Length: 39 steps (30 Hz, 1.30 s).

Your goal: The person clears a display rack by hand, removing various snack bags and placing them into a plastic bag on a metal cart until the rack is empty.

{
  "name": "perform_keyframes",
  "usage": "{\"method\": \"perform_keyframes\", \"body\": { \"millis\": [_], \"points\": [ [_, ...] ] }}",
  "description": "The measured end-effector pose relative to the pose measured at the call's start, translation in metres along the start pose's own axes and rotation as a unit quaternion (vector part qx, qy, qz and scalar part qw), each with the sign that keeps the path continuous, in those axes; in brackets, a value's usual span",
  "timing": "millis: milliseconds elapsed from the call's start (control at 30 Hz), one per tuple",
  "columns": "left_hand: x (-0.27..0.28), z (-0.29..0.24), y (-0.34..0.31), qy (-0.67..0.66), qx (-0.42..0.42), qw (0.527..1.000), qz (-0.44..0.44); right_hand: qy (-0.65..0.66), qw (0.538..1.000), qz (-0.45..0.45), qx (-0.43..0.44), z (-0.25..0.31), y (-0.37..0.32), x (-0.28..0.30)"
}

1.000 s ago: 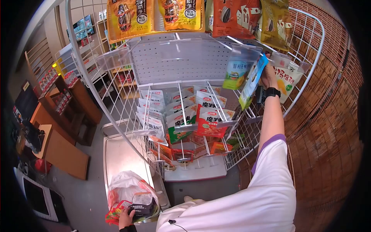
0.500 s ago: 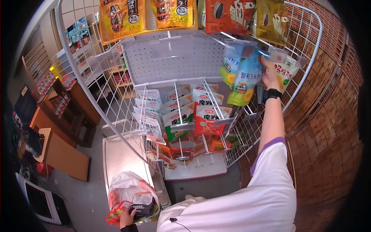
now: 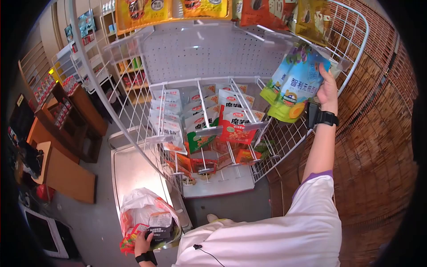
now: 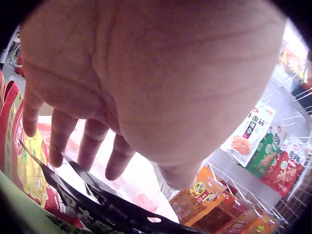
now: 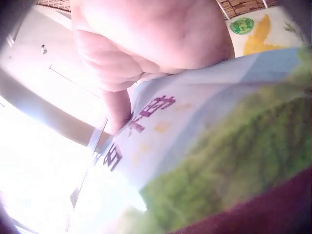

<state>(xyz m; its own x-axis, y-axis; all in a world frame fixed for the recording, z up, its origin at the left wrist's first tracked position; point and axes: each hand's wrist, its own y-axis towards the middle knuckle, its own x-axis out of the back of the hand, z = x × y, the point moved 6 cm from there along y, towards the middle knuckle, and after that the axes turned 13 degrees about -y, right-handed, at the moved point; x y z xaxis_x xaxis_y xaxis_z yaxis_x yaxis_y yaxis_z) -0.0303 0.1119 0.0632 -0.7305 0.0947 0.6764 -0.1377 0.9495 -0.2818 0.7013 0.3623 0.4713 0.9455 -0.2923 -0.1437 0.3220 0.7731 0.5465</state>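
Note:
My right hand (image 3: 328, 89) pinches a blue-and-green dried-fruit pouch (image 3: 300, 84) by its right edge, thumb on the front. Behind it and to its left, a similar pouch (image 3: 276, 86) shows partly. In the right wrist view the held pouch (image 5: 161, 124) fills much of the picture, close under the hand (image 5: 156, 44). Down at the lower left, my left hand (image 3: 142, 244) rests at a white-and-red plastic bag (image 3: 140, 202) of snack packs. Its fingers hang loosely spread in the left wrist view, over a black pack (image 4: 92, 200) and a red-and-yellow pack (image 4: 34, 165).
White wire rack sides (image 3: 351, 49) flank a pegboard (image 3: 195, 55). On hooks hang white snack packets (image 3: 171, 129), a red packet (image 3: 238, 127) and a green packet (image 3: 200, 138). Sunflower seed bags (image 3: 267, 13) hang above. The bag stands on a metal cart (image 3: 133, 167).
The blue-and-green pouch has turned from edge-on to face me, and my right hand has shifted right with it. My left hand stays at the bag. The view has tilted downward.

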Motion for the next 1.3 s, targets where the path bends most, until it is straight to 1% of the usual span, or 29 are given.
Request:
{"method": "perform_keyframes", "body": {
  "millis": [67, 100, 133, 167, 200, 233, 267, 300, 333, 367, 400, 433, 467, 500, 567, 600, 633, 700, 767, 833, 900, 933, 1000, 1067, 1100, 1133, 1200, 1267, 1300],
  "points": [
    [0.000, -0.007, 0.000, -0.017, -0.045, 0.999, 0.006, -0.068, 0.998, -0.001, -0.010, 0.000, -0.002, 0.004],
    [0.000, -0.008, -0.003, -0.046, -0.045, 0.998, 0.004, -0.090, 0.996, 0.002, -0.018, 0.006, -0.015, -0.011],
    [-0.003, -0.003, -0.002, -0.051, -0.013, 0.998, 0.025, -0.094, 0.994, 0.009, -0.046, -0.002, -0.019, -0.007],
    [0.000, -0.006, -0.004, -0.043, 0.000, 0.999, 0.011, -0.093, 0.991, -0.042, -0.089, 0.004, -0.044, -0.026],
    [0.003, -0.013, -0.003, -0.037, -0.015, 0.999, 0.007, -0.129, 0.982, -0.031, -0.131, 0.006, -0.061, -0.034],
    [0.003, -0.009, 0.000, -0.009, -0.026, 1.000, 0.007, -0.142, 0.976, -0.075, -0.144, 0.019, -0.095, -0.066],
    [0.003, -0.005, 0.000, -0.014, -0.024, 1.000, 0.007, -0.199, 0.980, -0.013, -0.015, 0.027, -0.114, -0.064],
    [0.007, -0.010, -0.001, -0.009, -0.004, 1.000, 0.005, -0.130, 0.974, -0.012, -0.185, -0.001, -0.076, 0.006],
    [0.010, -0.012, -0.004, 0.014, -0.006, 1.000, -0.021, -0.182, 0.974, -0.030, -0.128, 0.006, -0.077, 0.023],
    [0.010, -0.008, -0.005, 0.001, 0.015, 1.000, -0.012, -0.203, 0.969, -0.078, -0.115, 0.015, -0.085, 0.023],
    [0.013, -0.007, -0.006, 0.024, 0.026, 0.999, -0.020, -0.240, 0.969, -0.020, -0.059, 0.002, -0.057, 0.089],
    [0.014, -0.003, -0.006, 0.032, 0.050, 0.998, -0.012, -0.175, 0.971, -0.092, -0.133, 0.016, -0.085, 0.042],
    [0.015, -0.002, -0.007, 0.037, 0.046, 0.998, -0.013, -0.210, 0.971, -0.078, -0.088, 0.027, -0.102, 0.021],
    [0.018, -0.001, -0.008, 0.042, 0.040, 0.998, -0.012, -0.163, 0.976, -0.110, -0.096, 0.033, -0.120, 0.001],
    [0.024, 0.006, -0.012, 0.064, 0.036, 0.997, -0.031, -0.133, 0.973, -0.159, -0.104, 0.035, -0.152, -0.037],
    [0.028, 0.009, -0.014, 0.091, 0.027, 0.994, -0.049, -0.035, 0.982, 0.127, -0.134, 0.014, -0.129, -0.012],
    [0.034, 0.014, -0.015, 0.089, 0.031, 0.994, -0.048, -0.094, 0.982, 0.154, -0.058, 0.032, -0.171, -0.091],
    [0.051, 0.021, -0.018, 0.113, 0.052, 0.991, -0.040, -0.137, 0.978, 0.155, 0.007, 0.028, -0.197, -0.139],
    [0.067, 0.025, -0.024, 0.126, 0.056, 0.989, -0.052, -0.025, 0.946, 0.316, -0.066, 0.009, -0.224, -0.194],
    [0.083, 0.036, -0.029, 0.127, 0.054, 0.986, -0.089, -0.108, 0.911, 0.386, -0.095, -0.022, -0.253, -0.248],
    [0.088, 0.047, -0.032, 0.121, 0.063, 0.986, -0.093, -0.087, 0.929, 0.322, -0.162, -0.053, -0.292, -0.310],
    [0.089, 0.050, -0.034, 0.122, 0.065, 0.987, -0.085, -0.054, 0.914, 0.324, -0.236, -0.071, -0.313, -0.339],
    [0.091, 0.053, -0.039, 0.124, 0.065, 0.987, -0.079, -0.023, 0.882, 0.391, -0.261, -0.091, -0.355, -0.415],
    [0.087, 0.051, -0.044, 0.109, 0.066, 0.990, -0.052, -0.007, 0.855, 0.449, -0.259, -0.117, -0.394, -0.476],
    [0.085, 0.053, -0.047, 0.110, 0.066, 0.990, -0.054, -0.012, 0.851, 0.469, -0.235, -0.134, -0.411, -0.501],
    [0.081, 0.056, -0.048, 0.103, 0.059, 0.991, -0.059, -0.024, 0.844, 0.486, -0.225, -0.145, -0.429, -0.524],
    [0.075, 0.058, -0.053, 0.097, 0.043, 0.992, -0.073, 0.012, 0.812, 0.527, -0.251, -0.179, -0.470, -0.564],
    [0.075, 0.057, -0.059, 0.086, 0.034, 0.993, -0.080, 0.029, 0.804, 0.530, -0.267, -0.207, -0.509, -0.590],
    [0.075, 0.057, -0.062, 0.074, 0.026, 0.994, -0.082, 0.039, 0.792, 0.533, -0.296, -0.208, -0.526, -0.597]
  ]
}}
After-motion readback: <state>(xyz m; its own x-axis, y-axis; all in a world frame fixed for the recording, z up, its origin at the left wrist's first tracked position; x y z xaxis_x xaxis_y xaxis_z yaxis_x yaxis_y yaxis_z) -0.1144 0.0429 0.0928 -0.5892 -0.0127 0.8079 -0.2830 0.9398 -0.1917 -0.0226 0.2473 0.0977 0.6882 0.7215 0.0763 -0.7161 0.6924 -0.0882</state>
